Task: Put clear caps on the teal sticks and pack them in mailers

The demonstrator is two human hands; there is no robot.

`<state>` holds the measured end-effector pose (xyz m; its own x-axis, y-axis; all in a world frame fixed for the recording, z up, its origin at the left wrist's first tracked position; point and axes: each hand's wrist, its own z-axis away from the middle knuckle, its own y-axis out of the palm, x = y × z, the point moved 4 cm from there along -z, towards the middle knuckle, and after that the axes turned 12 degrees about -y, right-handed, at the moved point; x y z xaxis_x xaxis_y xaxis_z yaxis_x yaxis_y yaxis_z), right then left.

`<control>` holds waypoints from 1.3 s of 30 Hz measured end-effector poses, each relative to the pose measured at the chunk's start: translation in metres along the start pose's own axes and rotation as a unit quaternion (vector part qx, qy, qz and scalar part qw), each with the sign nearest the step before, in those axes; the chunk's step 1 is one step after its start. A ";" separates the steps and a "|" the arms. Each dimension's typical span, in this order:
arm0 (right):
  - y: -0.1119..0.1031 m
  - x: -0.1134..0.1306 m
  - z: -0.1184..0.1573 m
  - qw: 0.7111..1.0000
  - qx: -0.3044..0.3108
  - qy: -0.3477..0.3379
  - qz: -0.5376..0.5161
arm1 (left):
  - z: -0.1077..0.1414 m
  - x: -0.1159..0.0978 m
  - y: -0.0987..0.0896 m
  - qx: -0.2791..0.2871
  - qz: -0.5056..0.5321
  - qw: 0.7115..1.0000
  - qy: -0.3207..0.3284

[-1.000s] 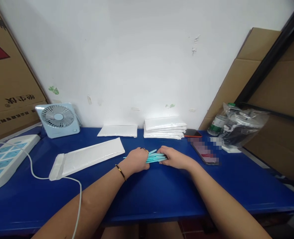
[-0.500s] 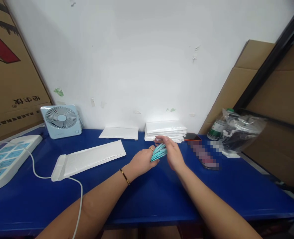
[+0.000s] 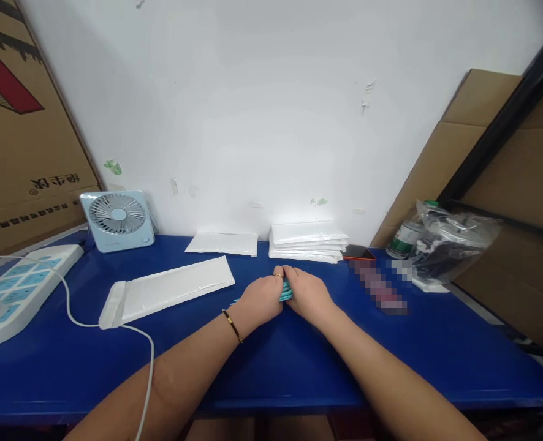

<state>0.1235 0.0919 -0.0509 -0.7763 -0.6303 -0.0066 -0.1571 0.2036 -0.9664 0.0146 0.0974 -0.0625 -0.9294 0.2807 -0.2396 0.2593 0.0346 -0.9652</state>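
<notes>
Several slim teal stick-like pieces (image 3: 285,291) are bunched together in the air over the middle of the table; their exact kind is hidden by the fingers. My left hand (image 3: 265,298) is closed round the bundle, and a thin tip pokes out behind it near the wrist. Closed over the other end is my right hand (image 3: 310,296), its fingers meeting those of the left. To the left lies a long white padded mailer (image 3: 174,291) with its flap end toward me. A stack of white padded mailers (image 3: 306,242) sits just beyond the hands.
Another white mailer (image 3: 222,243) lies by the wall. At left are a light-blue fan (image 3: 119,220), a power strip (image 3: 27,288) and a white cable (image 3: 149,361) crossing the table. On the right are a phone (image 3: 361,252), a blurred-out object (image 3: 379,288), a bottle (image 3: 404,240) and a plastic bag (image 3: 458,248).
My right hand has come in from the right and closed over the free end of the teal bundle. Its fingers were spread beside it before; the left hand keeps its hold.
</notes>
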 end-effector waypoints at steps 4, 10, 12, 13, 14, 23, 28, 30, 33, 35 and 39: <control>0.004 -0.009 -0.001 0.998 0.043 0.025 0.040 | 0.000 0.011 -0.010 0.014 -0.046 0.999 -0.020; -0.005 -0.021 0.004 0.995 0.021 0.034 0.086 | -0.003 0.026 -0.018 0.007 -0.103 0.993 -0.053; -0.009 -0.011 0.003 0.992 -0.012 0.005 0.125 | -0.003 0.021 -0.015 -0.007 -0.101 0.994 -0.051; -0.009 -0.006 0.002 0.991 -0.021 -0.009 0.133 | -0.003 0.017 -0.013 -0.015 -0.095 0.994 -0.044; -0.007 -0.001 0.001 0.991 -0.019 -0.017 0.129 | -0.002 0.014 -0.012 -0.021 -0.086 0.995 -0.039; 0.006 -0.010 -0.003 0.974 -0.124 0.083 -0.169 | 0.002 0.013 -0.061 -0.067 0.503 0.862 0.006; 0.017 -0.003 -0.007 0.886 -0.215 0.083 -0.403 | -0.007 -0.026 -0.061 -0.039 0.703 0.709 -0.029; 0.025 -0.001 -0.007 0.865 -0.210 0.083 -0.448 | -0.010 -0.042 -0.052 -0.017 0.688 0.725 -0.033; 0.036 -0.002 -0.005 0.848 -0.183 0.089 -0.490 | -0.011 -0.051 -0.039 -0.003 0.683 0.727 -0.063; 0.040 -0.003 -0.005 0.839 -0.168 0.079 -0.511 | -0.009 -0.050 -0.033 0.008 0.697 0.713 -0.077; 0.040 0.000 -0.005 0.834 -0.157 0.055 -0.526 | -0.004 -0.036 -0.033 -0.012 0.654 0.754 -0.064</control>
<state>0.1143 0.1039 -0.0885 -0.1565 -0.5148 0.8429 -0.9253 -0.2221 -0.3074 0.0408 0.0900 -0.0216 0.1084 -0.0058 -0.9941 0.9788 -0.1740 0.1078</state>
